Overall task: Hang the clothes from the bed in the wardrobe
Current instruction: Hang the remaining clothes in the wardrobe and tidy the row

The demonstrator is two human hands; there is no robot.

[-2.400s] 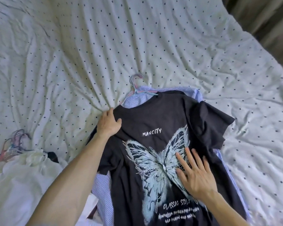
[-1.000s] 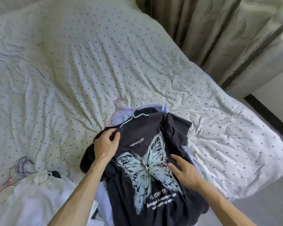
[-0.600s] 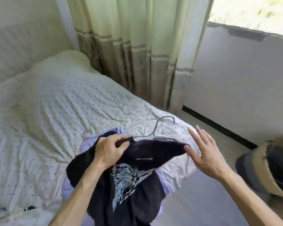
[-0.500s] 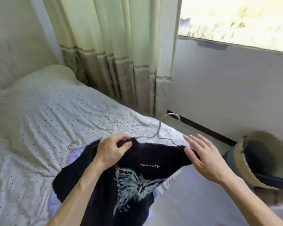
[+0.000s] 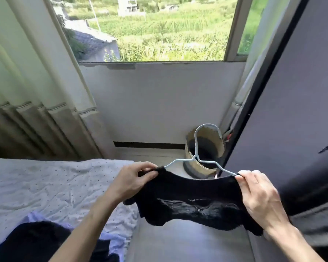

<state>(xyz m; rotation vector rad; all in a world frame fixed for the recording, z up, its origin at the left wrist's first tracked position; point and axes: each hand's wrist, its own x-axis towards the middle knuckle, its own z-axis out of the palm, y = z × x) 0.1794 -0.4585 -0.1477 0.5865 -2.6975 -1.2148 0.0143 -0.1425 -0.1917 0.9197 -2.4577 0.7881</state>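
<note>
Nearest to me, at my lower left, a dark garment (image 5: 32, 241) and a light blue one (image 5: 119, 241) lie on the bed (image 5: 45, 186). My left hand (image 5: 133, 181) pinches one shoulder of the black T-shirt (image 5: 189, 203) and my right hand (image 5: 259, 197) grips the other; the fingers of both are clamped on the cloth. The shirt sits on a pale wire hanger (image 5: 196, 158), held in the air beside the bed. Behind its hook stands a woven basket (image 5: 197, 168), then a curtain (image 5: 36, 110) and the window (image 5: 159, 29).

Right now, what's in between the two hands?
In the head view, the black T-shirt stretches from the left hand to the right hand, hung on a pale blue hanger whose hook sticks up midway between them.
</note>
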